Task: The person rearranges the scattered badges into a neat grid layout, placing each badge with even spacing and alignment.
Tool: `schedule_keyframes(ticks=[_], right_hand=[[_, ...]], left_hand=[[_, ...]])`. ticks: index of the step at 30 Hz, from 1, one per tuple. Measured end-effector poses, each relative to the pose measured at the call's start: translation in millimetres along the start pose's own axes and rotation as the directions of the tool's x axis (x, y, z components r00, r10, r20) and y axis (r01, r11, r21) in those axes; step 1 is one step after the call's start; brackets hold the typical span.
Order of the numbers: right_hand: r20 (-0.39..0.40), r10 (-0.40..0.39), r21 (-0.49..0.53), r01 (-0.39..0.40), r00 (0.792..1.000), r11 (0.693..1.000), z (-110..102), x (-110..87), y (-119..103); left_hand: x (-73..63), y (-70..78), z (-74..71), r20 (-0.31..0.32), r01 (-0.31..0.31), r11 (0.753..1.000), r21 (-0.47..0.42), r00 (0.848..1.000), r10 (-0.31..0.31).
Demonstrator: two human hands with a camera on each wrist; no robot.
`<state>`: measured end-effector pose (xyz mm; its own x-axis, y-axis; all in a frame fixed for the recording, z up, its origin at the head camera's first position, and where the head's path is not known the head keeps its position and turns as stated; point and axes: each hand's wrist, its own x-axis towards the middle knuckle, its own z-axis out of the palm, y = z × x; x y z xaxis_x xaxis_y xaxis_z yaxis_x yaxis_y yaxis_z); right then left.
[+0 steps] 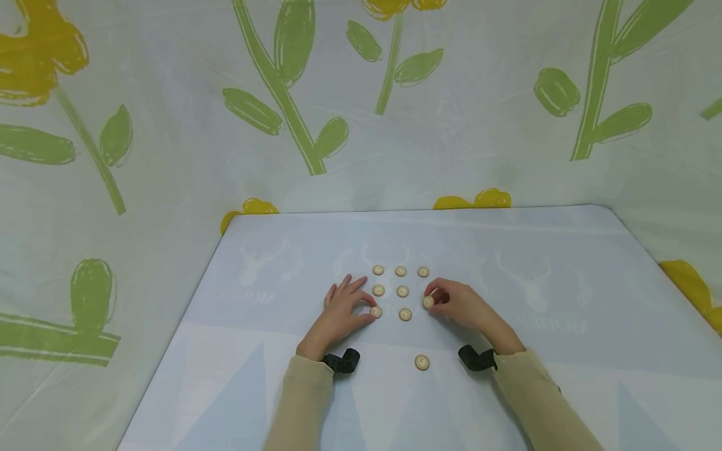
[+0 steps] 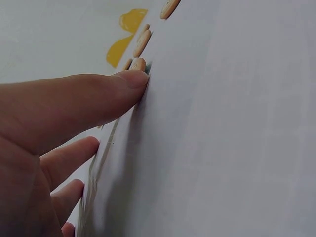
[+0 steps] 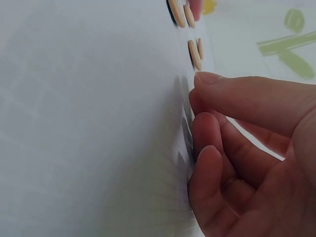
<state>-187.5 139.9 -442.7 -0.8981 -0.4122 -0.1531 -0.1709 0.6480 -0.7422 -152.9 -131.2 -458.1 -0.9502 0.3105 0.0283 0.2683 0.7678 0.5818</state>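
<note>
Round pale wooden buttons lie on the table in short rows. My left hand (image 1: 340,314) pinches the front-left button (image 1: 376,312) between thumb and index finger, its other fingers spread; the left wrist view shows the thumb against that button (image 2: 139,64). At the right end of the middle row, my right hand (image 1: 467,305) holds another button (image 1: 428,302) by thumb and index finger, slightly tilted. In the right wrist view the fingers of the right hand (image 3: 247,148) hide that button. Between the hands lies the front-middle button (image 1: 405,314).
The back row has a left button (image 1: 378,270), a middle button (image 1: 400,271) and a right button (image 1: 423,272). One single button (image 1: 422,362) lies nearer the front, between the forearms. The pale blue table (image 1: 507,407) ends at a flower-print cloth (image 1: 451,150).
</note>
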Motion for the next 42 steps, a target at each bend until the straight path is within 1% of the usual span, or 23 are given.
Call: schedule_keyframes(ticks=[5, 8, 13, 18, 22, 29, 42], right_hand=[[-0.006, 0.015, -0.043, -0.015, 1.0, 0.999, -2, 4.9, -2], [-0.015, 0.03, -0.043, -0.031, 0.999, 0.999, -2, 7.2, -3], [-0.015, 0.035, -0.037, -0.036, 0.999, 0.999, -2, 11.6, -2], [-0.02, 0.049, -0.043, -0.049, 0.999, 0.998, -2, 16.2, -1], [-0.027, 0.038, -0.056, -0.04, 0.999, 0.998, -3, 18.8, 0], [-0.049, 0.03, -0.077, -0.034, 0.998, 0.996, -3, 20.7, 2], [-0.094, 0.054, -0.089, -0.063, 0.994, 0.994, 2, 20.6, 0]], left_hand=[[-0.4, 0.7, -0.8, -0.007, 0.004, 1.0, -0.004, 1.0, -0.004], [-0.5, 1.3, -1.6, -0.01, 0.007, 1.0, -0.004, 1.0, -0.007], [0.0, 1.7, -2.6, -0.001, 0.014, 1.0, 0.001, 1.0, -0.014], [0.8, 2.2, -3.1, -0.001, 0.01, 1.0, -0.004, 1.0, -0.01], [1.3, 2.5, -2.6, -0.004, 0.005, 1.0, -0.005, 1.0, -0.005], [1.4, 2.4, -1.2, 0.0, 0.0, 1.0, -0.011, 1.0, 0.0], [0.9, 1.0, 0.9, -0.004, 0.011, 1.0, -0.008, 1.0, -0.011]])
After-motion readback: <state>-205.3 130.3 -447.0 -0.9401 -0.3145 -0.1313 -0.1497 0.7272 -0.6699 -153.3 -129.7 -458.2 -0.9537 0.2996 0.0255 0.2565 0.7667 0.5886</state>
